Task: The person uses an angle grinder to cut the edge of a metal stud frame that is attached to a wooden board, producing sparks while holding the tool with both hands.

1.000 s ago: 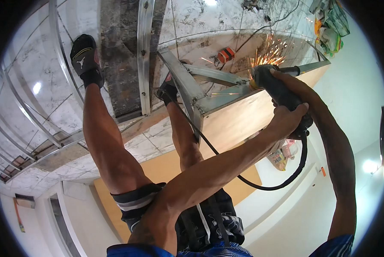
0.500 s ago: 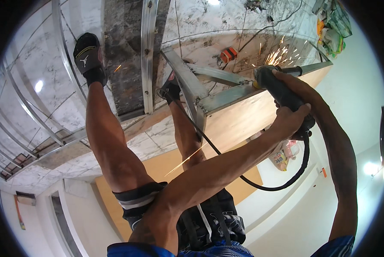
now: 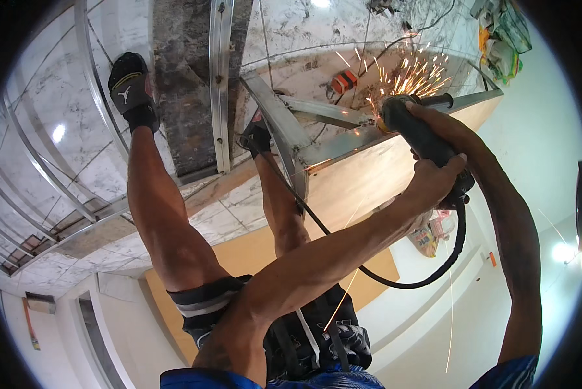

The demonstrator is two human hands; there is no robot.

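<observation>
Both of my hands grip a dark angle grinder [image 3: 422, 135]. My left hand [image 3: 436, 183] is wrapped round the rear of its body, close to the power cord. My right hand [image 3: 443, 126] holds it further forward, near the head, with fingers partly hidden. The grinder's disc touches the top of a welded metal frame [image 3: 338, 146], and orange sparks [image 3: 411, 76] spray up and away from there. A side handle [image 3: 441, 101] sticks out to the right, with no hand on it. A pale board [image 3: 362, 175] covers the near face of the frame.
The black cord [image 3: 401, 284] loops below the grinder and past my legs. An orange-and-black box-shaped thing [image 3: 344, 82] lies behind the frame. Metal channels [image 3: 220, 84] run along the left beside my sandalled foot [image 3: 129, 87]. Bags [image 3: 502, 48] lie at the far right.
The spark spray has grown larger and spread leftward, with stray streaks falling lower down. The grinder has shifted slightly left along the frame, still held in both hands.
</observation>
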